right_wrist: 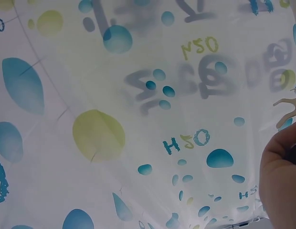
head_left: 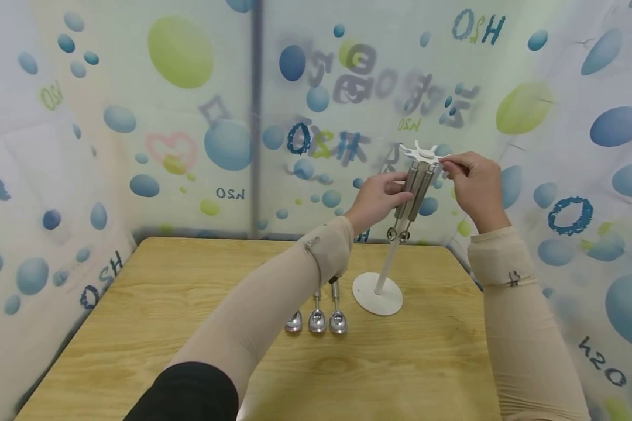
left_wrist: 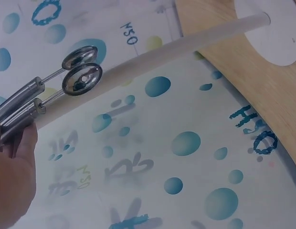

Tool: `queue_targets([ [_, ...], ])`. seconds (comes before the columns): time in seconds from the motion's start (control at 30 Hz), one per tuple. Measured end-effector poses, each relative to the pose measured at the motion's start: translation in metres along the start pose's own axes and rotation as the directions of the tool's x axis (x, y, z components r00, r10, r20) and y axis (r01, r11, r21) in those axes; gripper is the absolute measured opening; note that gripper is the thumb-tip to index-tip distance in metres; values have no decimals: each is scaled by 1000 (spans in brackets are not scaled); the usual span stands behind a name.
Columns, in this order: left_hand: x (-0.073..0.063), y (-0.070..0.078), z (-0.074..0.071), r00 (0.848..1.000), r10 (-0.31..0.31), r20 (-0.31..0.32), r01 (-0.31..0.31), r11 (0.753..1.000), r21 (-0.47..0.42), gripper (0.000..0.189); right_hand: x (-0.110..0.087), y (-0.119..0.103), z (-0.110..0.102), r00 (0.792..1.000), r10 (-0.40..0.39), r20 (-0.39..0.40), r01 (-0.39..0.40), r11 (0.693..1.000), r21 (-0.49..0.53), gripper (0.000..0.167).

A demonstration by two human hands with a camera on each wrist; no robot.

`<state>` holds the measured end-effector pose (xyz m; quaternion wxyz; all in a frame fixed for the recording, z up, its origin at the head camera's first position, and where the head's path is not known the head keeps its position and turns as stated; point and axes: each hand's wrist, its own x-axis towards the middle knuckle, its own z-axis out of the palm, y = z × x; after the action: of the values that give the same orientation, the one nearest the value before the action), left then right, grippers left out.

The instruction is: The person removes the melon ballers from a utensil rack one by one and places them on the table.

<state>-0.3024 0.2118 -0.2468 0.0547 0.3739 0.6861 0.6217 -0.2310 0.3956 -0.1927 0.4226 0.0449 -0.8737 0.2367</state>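
A white utensil rack with several curved hooks rises on a pole from a round base. From it hang metal scoops with thick steel handles and small round bowls, heads down. My left hand grips a hanging handle, thumb across the front. In the left wrist view two shiny scoop bowls stick out past the left hand, beside the pole. My right hand pinches a hook at the rack's right edge. In the right wrist view that hand shows only partly, below a hook.
Three more metal scoops lie side by side on the wooden table, left of the base, their handles partly hidden by my left sleeve. Printed curtains hang behind and along both sides of the table.
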Motion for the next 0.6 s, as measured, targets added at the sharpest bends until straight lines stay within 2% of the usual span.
queue_targets([
  [0.1,-1,1,-3,1000,1,5,-1,1000,-12,47,0,-1,1,1000,6,8,-6,1000,-1,22],
  [0.33,-3,5,-8,999,-41,-2,41,996,-83,49,-1,-2,1,1000,12,13,-13,1000,9,22],
  [0.6,-9,8,-13,998,-53,-16,52,997,-54,51,-1,0,1,1000,13,10,-13,1000,14,23],
])
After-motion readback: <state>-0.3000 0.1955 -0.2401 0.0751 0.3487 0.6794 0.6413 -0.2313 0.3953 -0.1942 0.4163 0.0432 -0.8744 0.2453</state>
